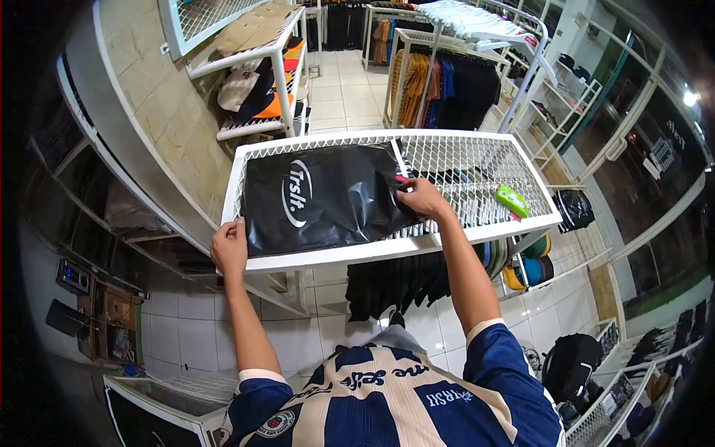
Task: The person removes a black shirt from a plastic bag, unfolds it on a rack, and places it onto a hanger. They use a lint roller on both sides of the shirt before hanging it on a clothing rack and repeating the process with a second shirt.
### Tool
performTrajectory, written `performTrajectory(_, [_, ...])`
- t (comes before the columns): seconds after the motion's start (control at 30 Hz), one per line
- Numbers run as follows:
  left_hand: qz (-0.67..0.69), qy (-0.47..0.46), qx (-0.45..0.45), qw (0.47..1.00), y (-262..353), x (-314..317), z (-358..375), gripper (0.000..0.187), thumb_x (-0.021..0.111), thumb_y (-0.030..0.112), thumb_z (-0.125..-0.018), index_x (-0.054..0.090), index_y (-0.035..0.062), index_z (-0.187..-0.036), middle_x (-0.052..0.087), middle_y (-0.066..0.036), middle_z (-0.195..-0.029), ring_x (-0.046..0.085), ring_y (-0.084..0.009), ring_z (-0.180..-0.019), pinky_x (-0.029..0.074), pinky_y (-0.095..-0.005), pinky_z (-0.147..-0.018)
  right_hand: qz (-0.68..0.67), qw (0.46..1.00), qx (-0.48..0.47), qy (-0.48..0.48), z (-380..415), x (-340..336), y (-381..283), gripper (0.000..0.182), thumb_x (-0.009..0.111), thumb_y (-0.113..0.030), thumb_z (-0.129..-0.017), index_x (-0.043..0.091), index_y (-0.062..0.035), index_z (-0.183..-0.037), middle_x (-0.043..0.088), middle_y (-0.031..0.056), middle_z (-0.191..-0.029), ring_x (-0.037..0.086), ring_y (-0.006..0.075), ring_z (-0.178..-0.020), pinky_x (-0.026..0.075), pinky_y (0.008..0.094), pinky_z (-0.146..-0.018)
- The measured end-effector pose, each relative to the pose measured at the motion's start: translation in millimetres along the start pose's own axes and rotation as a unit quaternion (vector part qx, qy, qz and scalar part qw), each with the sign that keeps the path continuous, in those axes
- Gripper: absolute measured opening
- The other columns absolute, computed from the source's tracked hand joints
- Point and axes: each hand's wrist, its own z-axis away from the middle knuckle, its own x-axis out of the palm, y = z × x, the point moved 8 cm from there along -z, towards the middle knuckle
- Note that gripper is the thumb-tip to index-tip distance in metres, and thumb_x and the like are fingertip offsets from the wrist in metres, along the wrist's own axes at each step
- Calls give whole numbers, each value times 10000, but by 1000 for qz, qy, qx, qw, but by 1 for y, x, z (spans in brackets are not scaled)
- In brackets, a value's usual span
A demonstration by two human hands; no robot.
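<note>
A black plastic bag (335, 197) printed with white "Trslt." lettering lies flat across the left part of a white mesh-topped table (339, 256). At the bag's left edge, by the table's near corner, my left hand (229, 246) is closed with thumb and fingers pressed together. My right hand (422, 198) pinches the bag's right end, where a white strip runs along the mesh. Something small and red shows at its fingertips; I cannot tell what it is. To the right of that hand, a bright green packet (512, 201) rests on the mesh.
Dark garments (398, 287) hang beneath the table's near edge. Beyond it stand a clothes rack (447, 86) and a white shelf (279, 89) with caps. A black backpack (570, 372) sits at lower right. Glass doors (648, 149) line the right side.
</note>
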Motion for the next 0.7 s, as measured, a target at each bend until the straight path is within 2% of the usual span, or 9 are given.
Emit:
performTrajectory(0.07, [8, -3, 8, 1000, -1, 1, 1, 324, 737, 352, -902, 757, 28, -895, 710, -119, -720, 698, -279, -694, 511, -381, -667, 66, 997, -14, 29, -5, -2, -3, 498, 761, -418, -784, 749, -1, -1054, 745, 227, -1015, 728, 340, -954, 550, 379, -877])
performTrajectory(0.13, [-10, -2, 6, 1000, -3, 0, 0, 305, 745, 340, -895, 756, 35, -892, 720, -118, -739, 701, -296, -706, 514, -382, -677, 63, 997, 4, 49, -12, 0, -2, 361, 695, -311, -805, 751, 16, -946, 724, 264, -929, 726, 366, -923, 551, 397, -838])
performTrajectory(0.23, [12, -1, -8, 1000, -13, 4, -1, 292, 746, 314, -907, 732, 22, -899, 698, -87, -713, 655, -204, -662, 490, -350, -655, 42, 999, -17, 19, -17, 11, 4, 292, 658, -265, -829, 739, 15, -852, 715, 243, -849, 714, 368, -831, 541, 390, -798])
performTrajectory(0.3, [8, -12, -22, 1000, -22, 7, -6, 262, 744, 286, -916, 731, 25, -900, 708, -85, -723, 673, -188, -663, 497, -342, -647, -3, 999, -23, 26, -30, 10, 21, 260, 682, -248, -854, 749, 0, -891, 736, 213, -889, 715, 319, -845, 530, 385, -812])
performTrajectory(0.37, [175, 19, -7, 984, -38, 6, -12, 234, 718, 226, -958, 702, -4, -919, 671, -32, -716, 600, -99, -654, 468, -284, -624, -36, 999, 9, 37, -14, -8, 15, 277, 752, -278, -875, 757, -8, -938, 752, 185, -946, 718, 280, -886, 527, 376, -845])
performTrajectory(0.4, [174, 22, -7, 984, -40, -1, -12, 234, 718, 226, -958, 702, -4, -919, 671, -32, -716, 600, -99, -654, 468, -284, -624, -40, 998, 0, 51, -30, -12, 36, 332, 767, -327, -879, 758, -1, -943, 749, 200, -947, 722, 309, -904, 531, 379, -858])
performTrajectory(0.6, [246, 41, -82, 965, -60, -42, 16, 255, 640, 234, -1021, 658, -19, -1008, 646, -24, -864, 552, -85, -807, 437, -258, -725, 98, 968, 75, 217, -9, -123, 65, 354, 707, -366, -903, 769, -37, -1016, 747, 212, -1002, 717, 372, -973, 533, 431, -893])
performTrajectory(0.67, [239, 53, -63, 967, -70, -54, 28, 252, 623, 243, -1034, 659, -7, -1025, 652, -21, -906, 557, -91, -830, 448, -257, -762, 158, 926, 69, 335, 0, -152, 73, 341, 690, -367, -909, 767, -47, -999, 743, 211, -940, 711, 392, -927, 535, 458, -864])
performTrajectory(0.7, [257, 50, -69, 963, -86, -55, 34, 250, 620, 245, -1036, 656, -2, -1030, 650, -21, -912, 556, -93, -835, 449, -257, -771, 276, 834, -32, 477, 26, -160, 50, 341, 690, -371, -911, 749, -41, -974, 724, 207, -876, 698, 408, -895, 531, 464, -835])
